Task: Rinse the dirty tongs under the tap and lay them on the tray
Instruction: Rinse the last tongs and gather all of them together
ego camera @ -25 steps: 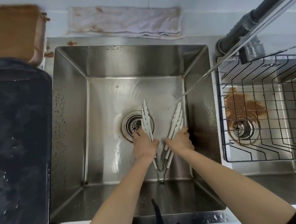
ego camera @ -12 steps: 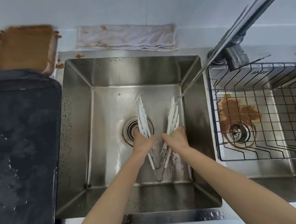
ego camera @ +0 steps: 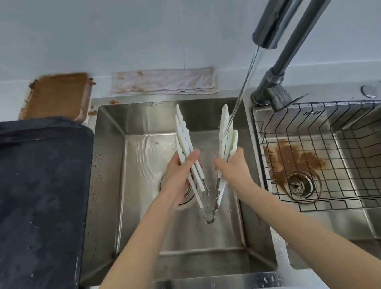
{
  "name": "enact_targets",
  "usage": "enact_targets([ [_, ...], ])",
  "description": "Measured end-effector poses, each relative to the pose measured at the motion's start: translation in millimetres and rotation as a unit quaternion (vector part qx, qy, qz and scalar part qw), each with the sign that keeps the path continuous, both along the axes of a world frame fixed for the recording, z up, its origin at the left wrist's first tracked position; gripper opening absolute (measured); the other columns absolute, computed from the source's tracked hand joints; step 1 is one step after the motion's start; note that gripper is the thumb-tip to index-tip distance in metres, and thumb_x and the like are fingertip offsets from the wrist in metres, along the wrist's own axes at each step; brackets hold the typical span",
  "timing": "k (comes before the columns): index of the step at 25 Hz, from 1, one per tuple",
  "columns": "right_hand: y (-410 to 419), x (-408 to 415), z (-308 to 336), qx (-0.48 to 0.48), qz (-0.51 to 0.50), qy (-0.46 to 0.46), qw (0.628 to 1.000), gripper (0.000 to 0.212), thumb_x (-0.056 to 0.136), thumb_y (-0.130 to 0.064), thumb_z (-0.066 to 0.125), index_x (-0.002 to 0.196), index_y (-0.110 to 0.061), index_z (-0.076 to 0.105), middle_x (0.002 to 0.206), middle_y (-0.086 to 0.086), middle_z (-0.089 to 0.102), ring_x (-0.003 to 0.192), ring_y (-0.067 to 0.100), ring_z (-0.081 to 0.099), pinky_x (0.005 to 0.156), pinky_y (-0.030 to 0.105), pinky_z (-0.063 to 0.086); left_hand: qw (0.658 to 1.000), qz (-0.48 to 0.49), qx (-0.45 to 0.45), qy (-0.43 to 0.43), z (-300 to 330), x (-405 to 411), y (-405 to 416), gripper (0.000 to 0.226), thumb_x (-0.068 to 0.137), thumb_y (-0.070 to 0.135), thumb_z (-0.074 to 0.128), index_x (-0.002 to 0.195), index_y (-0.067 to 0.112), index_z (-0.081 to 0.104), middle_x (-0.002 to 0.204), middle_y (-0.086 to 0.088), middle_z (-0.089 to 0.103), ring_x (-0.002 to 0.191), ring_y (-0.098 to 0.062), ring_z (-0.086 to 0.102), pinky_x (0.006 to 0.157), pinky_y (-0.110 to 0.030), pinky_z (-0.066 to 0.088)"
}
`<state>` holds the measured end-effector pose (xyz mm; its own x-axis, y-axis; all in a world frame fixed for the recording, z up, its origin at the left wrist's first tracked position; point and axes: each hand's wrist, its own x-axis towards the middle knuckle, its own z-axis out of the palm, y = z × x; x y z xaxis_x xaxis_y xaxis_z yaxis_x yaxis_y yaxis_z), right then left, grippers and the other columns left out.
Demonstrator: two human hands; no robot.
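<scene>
**Both hands hold spread tongs under the running tap**

The left hand (ego camera: 180, 177) is curled around one arm of the tongs (ego camera: 204, 166), thumb across the white blade and fingers behind it. The right hand (ego camera: 235, 169) grips the other arm the same way, closed on it just below the white tip. Between them the tongs stand open in a V above the left sink (ego camera: 115, 174), hinge end pointing down toward the person and both white tips pointing up toward the back wall. More than one white blade seems stacked on each side, so there may be more than one pair; the exact count cannot be told.

One stream of water (ego camera: 244, 88) falls from the tap (ego camera: 267, 32) onto the tip held by the right hand. One dark tray (ego camera: 28, 206) lies left of the sink. Right of the sink is a second basin with one wire basket (ego camera: 345, 117) in it. Behind the sink lie one folded cloth (ego camera: 165, 81) and one brown-smeared container (ego camera: 59, 96).
</scene>
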<state>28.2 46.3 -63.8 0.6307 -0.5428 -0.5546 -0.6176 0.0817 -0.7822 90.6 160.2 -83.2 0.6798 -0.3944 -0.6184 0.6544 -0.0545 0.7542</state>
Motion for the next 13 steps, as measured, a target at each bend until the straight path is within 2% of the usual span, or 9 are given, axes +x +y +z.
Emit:
enact_targets([
  [2,-3.6,2.7,13.6,0.001,0.006,-0.033,0.999,0.038,0.087,-0.022,0.059,0.118,-0.011,0.039,0.083,-0.007,0.050,0.072,0.002,0.050,0.067,0.023,0.045,1.000,0.008,-0.023,-0.019,11.4,4.3,1.4,0.011,0.089,0.025,0.060,0.084,0.016,0.057,0.057,0.007,0.061,0.055,-0.010,0.059,0.065,-0.030,0.049],
  [4,-9.4,6.0,26.9,0.035,0.003,-0.076,0.996,0.033,0.087,-0.039,0.058,0.111,-0.019,0.045,0.086,-0.010,0.055,0.078,0.002,0.053,0.079,0.026,0.044,0.998,0.002,-0.048,-0.036,22.2,6.5,1.5,0.019,0.092,0.025,0.054,0.075,0.018,0.055,0.051,0.009,0.059,0.050,-0.009,0.055,0.061,-0.028,0.045],
  [5,-12.9,9.0,32.3,0.065,-0.002,-0.095,0.993,0.034,0.087,-0.046,0.054,0.108,-0.020,0.050,0.084,-0.010,0.056,0.079,0.005,0.055,0.081,0.027,0.045,0.998,0.003,-0.059,-0.037,28.2,7.3,1.2,0.022,0.093,0.024,0.052,0.072,0.019,0.053,0.051,0.009,0.057,0.050,-0.009,0.053,0.059,-0.025,0.044],
  [7,-19.3,15.9,40.2,0.100,0.004,-0.107,0.989,0.035,0.088,-0.051,0.050,0.102,-0.020,0.057,0.078,-0.008,0.058,0.077,0.010,0.057,0.077,0.027,0.046,0.996,0.009,-0.078,-0.030,37.4,10.0,1.0,0.023,0.095,0.024,0.049,0.072,0.019,0.051,0.050,0.010,0.054,0.047,-0.008,0.050,0.054,-0.022,0.042],
  [9,-22.8,22.9,48.4,0.144,0.004,-0.128,0.981,0.031,0.089,-0.045,0.052,0.103,-0.018,0.058,0.079,-0.004,0.062,0.075,0.012,0.061,0.072,0.027,0.049,0.996,0.008,-0.089,-0.029,43.4,12.5,1.7,0.019,0.095,0.023,0.049,0.076,0.018,0.050,0.050,0.009,0.053,0.043,-0.006,0.049,0.050,-0.020,0.043],
  [11,-26.8,31.0,55.1,0.220,-0.027,-0.172,0.960,0.018,0.091,-0.031,0.056,0.102,-0.016,0.056,0.088,0.001,0.066,0.078,0.015,0.066,0.073,0.029,0.056,0.995,-0.004,-0.095,-0.031,46.1,13.6,3.4,0.016,0.095,0.023,0.050,0.080,0.017,0.050,0.051,0.008,0.053,0.042,-0.007,0.049,0.049,-0.020,0.044],
  [13,-29.9,35.9,59.7,0.237,-0.040,-0.203,0.949,0.012,0.091,-0.021,0.057,0.102,-0.018,0.054,0.094,0.003,0.066,0.076,0.013,0.068,0.070,0.026,0.059,0.994,-0.012,-0.102,-0.033,47.4,13.0,5.1,0.014,0.095,0.023,0.050,0.083,0.016,0.049,0.051,0.008,0.052,0.042,-0.007,0.049,0.049,-0.020,0.045],
])
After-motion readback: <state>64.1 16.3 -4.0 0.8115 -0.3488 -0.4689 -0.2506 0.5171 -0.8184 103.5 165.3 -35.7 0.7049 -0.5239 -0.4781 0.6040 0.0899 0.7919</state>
